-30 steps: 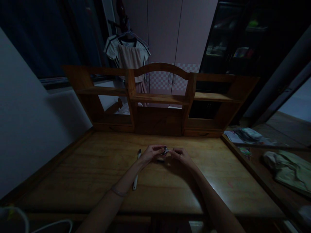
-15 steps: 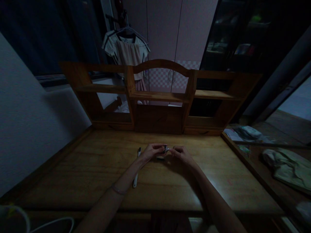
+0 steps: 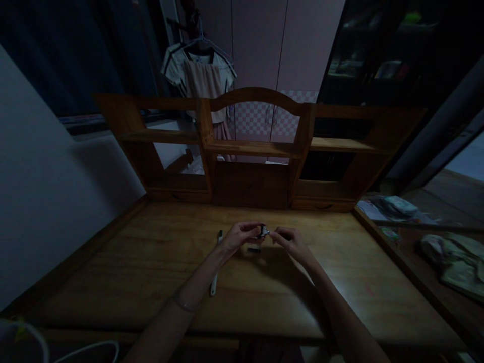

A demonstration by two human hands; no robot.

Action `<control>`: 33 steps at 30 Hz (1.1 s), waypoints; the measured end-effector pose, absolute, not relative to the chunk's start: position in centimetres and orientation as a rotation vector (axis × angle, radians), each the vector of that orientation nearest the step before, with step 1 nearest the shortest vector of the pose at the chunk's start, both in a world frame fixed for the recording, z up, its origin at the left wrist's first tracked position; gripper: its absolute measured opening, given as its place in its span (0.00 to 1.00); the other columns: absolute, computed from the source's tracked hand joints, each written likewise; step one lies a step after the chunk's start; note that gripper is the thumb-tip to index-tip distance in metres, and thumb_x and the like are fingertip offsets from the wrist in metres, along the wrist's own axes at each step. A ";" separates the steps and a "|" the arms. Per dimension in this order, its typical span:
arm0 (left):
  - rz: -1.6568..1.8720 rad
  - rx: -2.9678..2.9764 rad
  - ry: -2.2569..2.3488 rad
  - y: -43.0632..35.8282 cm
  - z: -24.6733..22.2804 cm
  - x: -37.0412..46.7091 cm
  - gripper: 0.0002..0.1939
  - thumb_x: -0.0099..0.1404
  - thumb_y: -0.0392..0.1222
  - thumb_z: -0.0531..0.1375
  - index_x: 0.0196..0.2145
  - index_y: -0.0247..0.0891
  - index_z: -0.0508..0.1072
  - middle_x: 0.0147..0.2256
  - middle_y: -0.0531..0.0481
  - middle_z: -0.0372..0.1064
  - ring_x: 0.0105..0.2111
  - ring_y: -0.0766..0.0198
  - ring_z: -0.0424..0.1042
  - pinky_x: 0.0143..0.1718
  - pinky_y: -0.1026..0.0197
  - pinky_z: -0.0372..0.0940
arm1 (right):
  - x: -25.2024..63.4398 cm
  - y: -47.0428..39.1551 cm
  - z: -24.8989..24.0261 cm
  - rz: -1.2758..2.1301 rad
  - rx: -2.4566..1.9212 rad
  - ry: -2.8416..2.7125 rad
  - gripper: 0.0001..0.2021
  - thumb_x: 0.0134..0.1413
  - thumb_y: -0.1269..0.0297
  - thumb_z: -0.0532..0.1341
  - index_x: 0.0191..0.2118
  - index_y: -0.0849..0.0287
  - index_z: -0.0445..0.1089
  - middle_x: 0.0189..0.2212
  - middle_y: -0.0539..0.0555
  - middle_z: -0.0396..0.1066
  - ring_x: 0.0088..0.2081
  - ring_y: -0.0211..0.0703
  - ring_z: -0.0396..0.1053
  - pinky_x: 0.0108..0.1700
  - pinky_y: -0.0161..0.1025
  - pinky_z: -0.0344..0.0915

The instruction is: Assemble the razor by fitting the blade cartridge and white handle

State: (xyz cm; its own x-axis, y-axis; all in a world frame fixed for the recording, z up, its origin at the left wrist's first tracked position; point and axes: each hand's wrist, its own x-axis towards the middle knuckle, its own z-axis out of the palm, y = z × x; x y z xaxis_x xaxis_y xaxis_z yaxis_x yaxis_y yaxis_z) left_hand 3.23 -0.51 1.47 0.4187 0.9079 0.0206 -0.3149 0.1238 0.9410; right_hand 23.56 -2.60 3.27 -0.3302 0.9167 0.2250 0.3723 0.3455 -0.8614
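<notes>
My left hand pinches a small black and silver object above the middle of the wooden desk. The fingertips of my right hand are closed at the object's right end; what they grip, if anything, is too small to make out. Below the object, a short dark piece lies on the desk. A thin white stick with a dark end lies to the left, partly hidden under my left wrist.
The desktop is bounded at the back by a wooden shelf unit. A wall stands at the left. Folded cloth and plastic-wrapped items lie past the right edge. A white cable shows at bottom left.
The view has shifted slightly. My right fingertips are a little farther from my left hand, and more of the short dark piece shows beneath the hands.
</notes>
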 end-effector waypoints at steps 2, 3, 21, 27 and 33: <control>0.999 1.105 0.675 -0.6 1.8 3.2 0.24 0.50 0.46 0.68 0.43 0.33 0.75 0.37 0.43 0.75 0.36 0.57 0.73 0.41 0.51 0.68 | 23.6 -2.8 3.6 0.899 -1.130 -1.885 0.20 0.54 0.48 0.56 0.24 0.60 0.69 0.21 0.50 0.64 0.25 0.37 0.60 0.28 0.34 0.53; 0.999 1.108 0.675 -0.7 2.0 3.2 0.23 0.50 0.46 0.68 0.43 0.33 0.75 0.37 0.43 0.74 0.37 0.57 0.73 0.41 0.51 0.68 | 23.6 -2.9 3.8 0.893 -1.137 -1.884 0.20 0.54 0.48 0.56 0.24 0.60 0.69 0.21 0.50 0.64 0.25 0.37 0.60 0.28 0.34 0.53; 1.001 1.129 0.696 -0.3 1.7 3.3 0.23 0.51 0.44 0.67 0.44 0.34 0.74 0.36 0.44 0.74 0.34 0.58 0.73 0.40 0.51 0.69 | 23.6 -2.8 3.8 0.888 -1.163 -1.872 0.20 0.54 0.48 0.56 0.24 0.60 0.70 0.21 0.50 0.66 0.25 0.38 0.61 0.28 0.35 0.53; 0.987 1.131 0.699 -0.3 1.8 3.2 0.23 0.51 0.43 0.68 0.45 0.33 0.74 0.36 0.43 0.75 0.35 0.58 0.73 0.40 0.51 0.69 | 23.6 -2.7 3.7 0.902 -1.174 -1.880 0.20 0.54 0.48 0.56 0.25 0.60 0.70 0.22 0.50 0.66 0.26 0.38 0.61 0.29 0.35 0.54; 0.976 1.143 0.721 -0.5 1.8 3.2 0.24 0.50 0.44 0.68 0.45 0.33 0.74 0.36 0.43 0.75 0.35 0.56 0.73 0.41 0.51 0.69 | 23.6 -2.7 3.4 0.900 -1.173 -1.886 0.20 0.54 0.48 0.56 0.24 0.61 0.70 0.21 0.50 0.66 0.25 0.38 0.60 0.28 0.35 0.53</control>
